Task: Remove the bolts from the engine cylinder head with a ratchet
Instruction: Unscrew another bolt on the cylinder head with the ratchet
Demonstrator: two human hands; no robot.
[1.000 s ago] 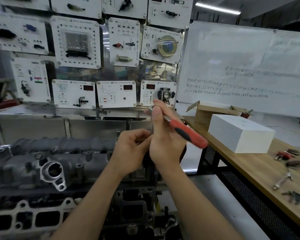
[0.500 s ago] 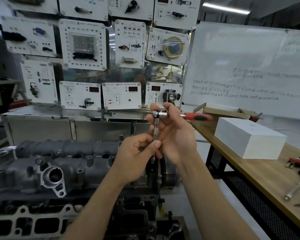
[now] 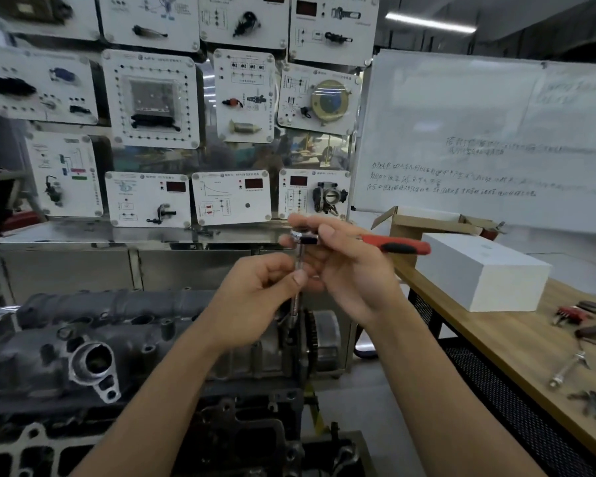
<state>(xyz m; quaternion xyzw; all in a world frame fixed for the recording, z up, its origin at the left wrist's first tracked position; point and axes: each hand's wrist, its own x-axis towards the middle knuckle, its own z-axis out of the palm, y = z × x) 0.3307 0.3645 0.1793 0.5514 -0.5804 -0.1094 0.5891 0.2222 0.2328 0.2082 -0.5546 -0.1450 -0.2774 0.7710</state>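
Note:
A ratchet (image 3: 394, 243) with a red and black handle is held level in front of me, handle pointing right. My right hand (image 3: 344, 270) grips it around the chrome head. A long chrome extension bar (image 3: 298, 266) hangs straight down from the head towards the right end of the grey engine cylinder head (image 3: 93, 325). My left hand (image 3: 258, 297) pinches the bar partway down with thumb and fingers. The bar's lower tip sits beside the toothed sprocket (image 3: 311, 328); I cannot tell whether it sits on a bolt.
A wooden bench (image 3: 516, 342) runs along the right with a white box (image 3: 482, 270), an open cardboard box (image 3: 427, 223) and several loose tools (image 3: 572, 366). Behind the engine stands a steel cabinet (image 3: 83, 259) with instrument panels, and a whiteboard (image 3: 479, 132) at back right.
The ratchet handle swung from pointing down-right to level, and the extension bar came into view hanging down. My left hand shifted its pinch onto the bar. The camera tilted slightly.

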